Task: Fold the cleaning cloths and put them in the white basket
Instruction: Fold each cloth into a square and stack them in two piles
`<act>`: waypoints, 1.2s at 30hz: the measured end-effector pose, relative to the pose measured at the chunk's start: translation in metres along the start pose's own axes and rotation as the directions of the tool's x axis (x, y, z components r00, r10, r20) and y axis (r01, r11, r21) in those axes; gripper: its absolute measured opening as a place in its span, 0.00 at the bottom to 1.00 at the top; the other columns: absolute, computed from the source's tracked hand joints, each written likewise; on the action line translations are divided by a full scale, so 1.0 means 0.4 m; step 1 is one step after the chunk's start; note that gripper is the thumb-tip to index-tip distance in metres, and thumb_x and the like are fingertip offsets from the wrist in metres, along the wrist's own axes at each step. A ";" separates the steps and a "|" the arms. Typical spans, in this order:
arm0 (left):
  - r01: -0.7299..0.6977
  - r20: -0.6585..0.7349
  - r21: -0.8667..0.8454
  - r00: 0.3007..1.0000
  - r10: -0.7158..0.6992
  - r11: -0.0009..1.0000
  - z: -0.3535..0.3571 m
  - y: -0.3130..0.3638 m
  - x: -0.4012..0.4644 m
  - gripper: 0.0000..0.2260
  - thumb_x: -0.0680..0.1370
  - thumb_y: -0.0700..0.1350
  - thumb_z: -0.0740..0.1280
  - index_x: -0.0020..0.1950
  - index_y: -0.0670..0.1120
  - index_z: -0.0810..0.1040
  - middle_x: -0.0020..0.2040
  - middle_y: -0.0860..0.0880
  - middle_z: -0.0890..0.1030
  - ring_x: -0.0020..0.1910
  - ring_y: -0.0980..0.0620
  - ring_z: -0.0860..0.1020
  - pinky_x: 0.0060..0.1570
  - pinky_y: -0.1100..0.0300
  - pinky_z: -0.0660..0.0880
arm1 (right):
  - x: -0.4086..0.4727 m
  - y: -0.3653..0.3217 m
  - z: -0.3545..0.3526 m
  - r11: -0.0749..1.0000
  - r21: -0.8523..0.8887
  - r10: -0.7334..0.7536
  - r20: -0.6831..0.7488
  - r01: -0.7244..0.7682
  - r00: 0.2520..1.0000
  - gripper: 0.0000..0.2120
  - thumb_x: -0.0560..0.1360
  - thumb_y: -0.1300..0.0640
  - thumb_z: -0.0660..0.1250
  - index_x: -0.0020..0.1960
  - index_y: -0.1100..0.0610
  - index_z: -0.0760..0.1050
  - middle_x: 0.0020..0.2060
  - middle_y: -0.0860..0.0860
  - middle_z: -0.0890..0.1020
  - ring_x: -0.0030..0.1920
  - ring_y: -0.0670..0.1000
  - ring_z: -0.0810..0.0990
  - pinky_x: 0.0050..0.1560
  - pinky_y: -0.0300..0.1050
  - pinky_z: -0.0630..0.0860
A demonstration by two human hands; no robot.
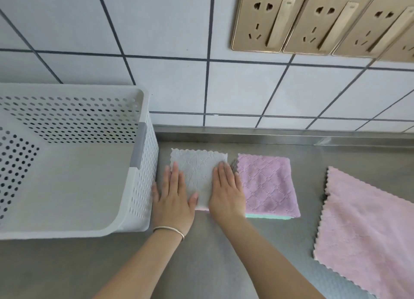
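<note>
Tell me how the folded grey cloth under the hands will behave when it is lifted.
The grey cloth looks soft and plush, so it will probably sag and may unfold unless gripped across its layers. It looks thin, so likely light. Both the left hand and right hand press it flat on the smooth steel counter, where it could slide.

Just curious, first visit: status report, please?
Left hand and right hand flat on folded grey cloth. Basket empty. Two cloths wait. Nothing blocking.
</note>
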State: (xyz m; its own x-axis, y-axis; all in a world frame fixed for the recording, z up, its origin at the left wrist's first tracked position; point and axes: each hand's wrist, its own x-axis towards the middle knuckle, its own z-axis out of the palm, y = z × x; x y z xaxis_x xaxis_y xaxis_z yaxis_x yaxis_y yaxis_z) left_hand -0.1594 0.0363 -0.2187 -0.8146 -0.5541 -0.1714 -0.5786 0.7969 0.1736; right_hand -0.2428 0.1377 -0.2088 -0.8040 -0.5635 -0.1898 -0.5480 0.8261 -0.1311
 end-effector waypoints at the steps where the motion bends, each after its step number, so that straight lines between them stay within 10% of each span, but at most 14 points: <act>1: 0.011 0.059 0.030 0.998 -0.013 0.999 -0.004 0.000 0.000 0.33 0.77 0.60 0.41 0.71 0.41 0.64 0.74 0.44 0.63 0.73 0.45 0.62 0.68 0.44 0.63 | 0.007 0.000 -0.006 0.999 -0.039 -0.028 0.085 0.031 0.996 0.27 0.76 0.58 0.48 0.74 0.64 0.56 0.75 0.57 0.57 0.75 0.54 0.54 0.74 0.51 0.54; 4: -0.031 0.143 0.118 0.990 0.013 0.993 -0.024 -0.006 0.006 0.36 0.73 0.63 0.33 0.76 0.44 0.45 0.78 0.47 0.45 0.77 0.48 0.43 0.74 0.45 0.44 | 0.023 0.005 -0.043 0.999 -0.011 -0.048 0.116 0.050 0.992 0.29 0.78 0.58 0.52 0.76 0.61 0.46 0.76 0.55 0.49 0.76 0.53 0.41 0.75 0.50 0.40; 9: -0.217 -0.146 0.081 0.963 0.227 0.973 -0.097 0.085 -0.050 0.25 0.76 0.52 0.57 0.71 0.43 0.66 0.73 0.42 0.65 0.73 0.40 0.59 0.70 0.39 0.54 | -0.125 0.125 -0.070 0.937 0.345 0.102 -0.421 0.055 0.901 0.17 0.67 0.60 0.58 0.52 0.56 0.78 0.47 0.50 0.81 0.54 0.54 0.77 0.51 0.44 0.75; 13: -0.665 -0.401 -0.017 0.688 0.605 0.746 -0.063 0.261 -0.151 0.17 0.71 0.46 0.60 0.58 0.46 0.74 0.58 0.45 0.77 0.59 0.42 0.73 0.62 0.45 0.66 | -0.355 0.377 0.000 0.920 0.339 0.346 -0.461 -0.198 0.818 0.15 0.63 0.61 0.62 0.48 0.54 0.77 0.44 0.48 0.81 0.47 0.50 0.70 0.44 0.40 0.65; 19: -0.891 -0.169 -0.010 0.449 0.877 0.454 0.104 0.486 -0.270 0.21 0.61 0.46 0.71 0.53 0.50 0.73 0.50 0.51 0.81 0.52 0.52 0.70 0.56 0.54 0.64 | -0.522 0.603 0.087 0.918 0.134 0.396 -0.373 -0.374 0.839 0.15 0.62 0.54 0.59 0.43 0.52 0.81 0.40 0.48 0.81 0.44 0.52 0.77 0.44 0.43 0.65; 25: -0.868 0.064 0.019 0.496 0.866 0.496 0.184 0.640 -0.267 0.25 0.50 0.48 0.78 0.45 0.49 0.81 0.43 0.53 0.83 0.39 0.52 0.82 0.39 0.64 0.78 | -0.495 0.678 0.081 0.943 0.094 0.328 -0.439 -0.320 0.836 0.06 0.61 0.61 0.59 0.29 0.54 0.73 0.27 0.49 0.75 0.27 0.53 0.75 0.29 0.41 0.70; 30: -0.861 -0.059 0.079 0.499 0.865 0.502 0.153 0.735 -0.245 0.14 0.64 0.44 0.56 0.38 0.51 0.80 0.31 0.53 0.81 0.27 0.49 0.79 0.25 0.64 0.71 | -0.512 0.723 0.054 0.925 0.223 0.380 -0.532 -0.308 0.757 0.07 0.64 0.60 0.57 0.32 0.55 0.73 0.25 0.48 0.74 0.26 0.51 0.74 0.26 0.39 0.68; 36: -0.843 -0.137 0.055 0.525 0.840 0.535 0.039 0.855 -0.209 0.17 0.60 0.32 0.65 0.42 0.49 0.81 0.30 0.50 0.82 0.20 0.45 0.75 0.17 0.63 0.68 | -0.597 0.874 0.009 0.902 0.046 0.416 -0.362 -0.430 0.834 0.16 0.47 0.63 0.79 0.28 0.55 0.73 0.21 0.47 0.73 0.23 0.52 0.73 0.24 0.38 0.65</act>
State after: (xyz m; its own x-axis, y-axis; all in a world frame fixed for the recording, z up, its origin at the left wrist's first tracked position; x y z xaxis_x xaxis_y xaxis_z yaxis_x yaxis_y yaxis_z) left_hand -0.2888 0.3589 -0.1601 -0.9191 0.3459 0.1886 0.3790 0.9070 0.1836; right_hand -0.2417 0.5610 -0.2128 -0.9823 -0.1255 0.1393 -0.1377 0.9871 -0.0816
